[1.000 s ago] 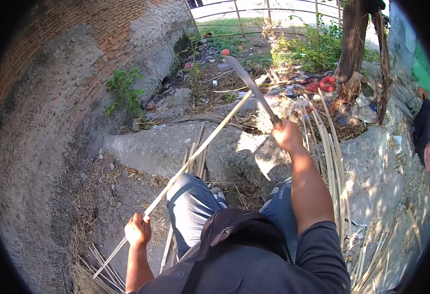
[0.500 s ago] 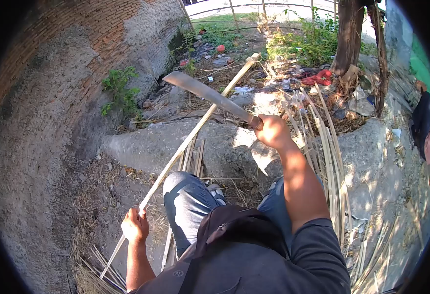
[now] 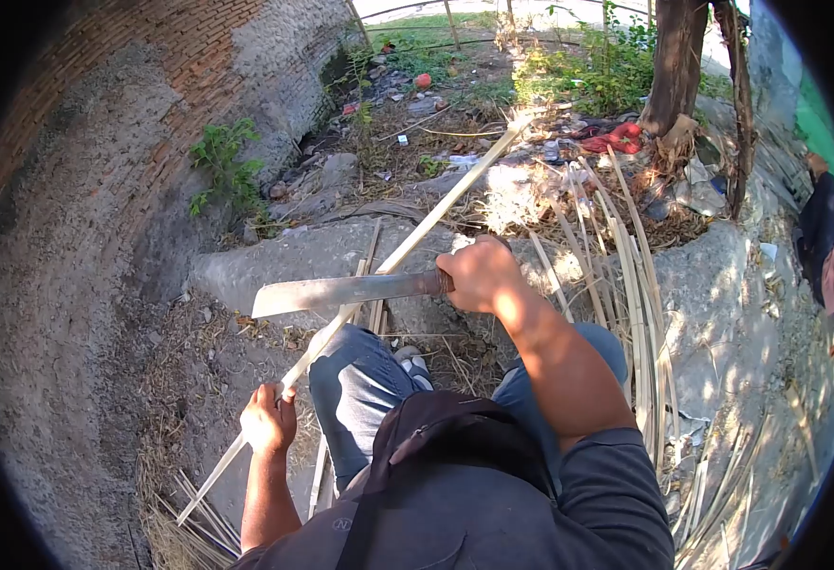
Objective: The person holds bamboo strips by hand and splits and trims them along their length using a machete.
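A long pale strip, probably bamboo (image 3: pixel 431 220), slants from the lower left up to the upper right across my left knee. Its lower part is gripped in my left hand (image 3: pixel 268 418), fingers closed round it. My right hand (image 3: pixel 482 274) is wrapped round the handle of a machete (image 3: pixel 327 294). The broad blade points left and lies across the strip, just above my left knee. From this view I cannot tell whether the edge touches the strip or passes over it.
Several cut strips (image 3: pixel 640 313) lean on the low concrete ledge (image 3: pixel 246 275) to the right, and more lie at lower left (image 3: pixel 210 518). A brick wall (image 3: pixel 85 237) rises on the left. Beyond stand a tree trunk (image 3: pixel 675 66), red cloth (image 3: pixel 616 141) and scattered litter.
The machete has come down and left along the strip toward my knee, its blade now nearly level. My left hand has risen slightly, still holding the strip.
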Available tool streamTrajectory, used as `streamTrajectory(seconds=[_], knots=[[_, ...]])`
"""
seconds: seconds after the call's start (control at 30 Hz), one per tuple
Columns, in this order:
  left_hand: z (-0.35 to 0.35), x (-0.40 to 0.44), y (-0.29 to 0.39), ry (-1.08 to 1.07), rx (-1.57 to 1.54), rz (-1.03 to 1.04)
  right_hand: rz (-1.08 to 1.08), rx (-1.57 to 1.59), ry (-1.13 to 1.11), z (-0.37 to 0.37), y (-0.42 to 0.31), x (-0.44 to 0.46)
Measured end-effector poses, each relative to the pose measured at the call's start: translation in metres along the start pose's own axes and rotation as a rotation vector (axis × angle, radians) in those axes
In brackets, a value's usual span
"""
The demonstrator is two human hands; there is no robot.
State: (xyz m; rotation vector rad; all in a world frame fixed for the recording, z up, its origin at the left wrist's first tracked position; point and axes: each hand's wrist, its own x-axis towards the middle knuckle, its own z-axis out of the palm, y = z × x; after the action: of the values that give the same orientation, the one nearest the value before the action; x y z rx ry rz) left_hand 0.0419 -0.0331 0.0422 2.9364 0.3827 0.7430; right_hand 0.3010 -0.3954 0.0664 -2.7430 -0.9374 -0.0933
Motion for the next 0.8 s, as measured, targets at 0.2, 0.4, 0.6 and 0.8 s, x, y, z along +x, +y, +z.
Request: streamTrajectory(seconds=[0.2,0.4,0.6,0.8], knots=[[-0.008,-0.014,-0.018,0.021,0.040,-0.039,0.520,0.375,0.099,0.000,0.059,0.010],[-0.001,-0.005,-0.005,0.024,0.032,-0.034,0.473,0.372,-0.015,-0.005,0.026,0.001],[0.008,0.003,0.011,0.000,-0.049,-0.013,-0.177,-0.052,-0.026,0.000,-0.004,0.006],[0.001,-0.009,-0.006,0.018,-0.005,-0.091,0.414,0.325,0.154,0.017,0.061,0.011]])
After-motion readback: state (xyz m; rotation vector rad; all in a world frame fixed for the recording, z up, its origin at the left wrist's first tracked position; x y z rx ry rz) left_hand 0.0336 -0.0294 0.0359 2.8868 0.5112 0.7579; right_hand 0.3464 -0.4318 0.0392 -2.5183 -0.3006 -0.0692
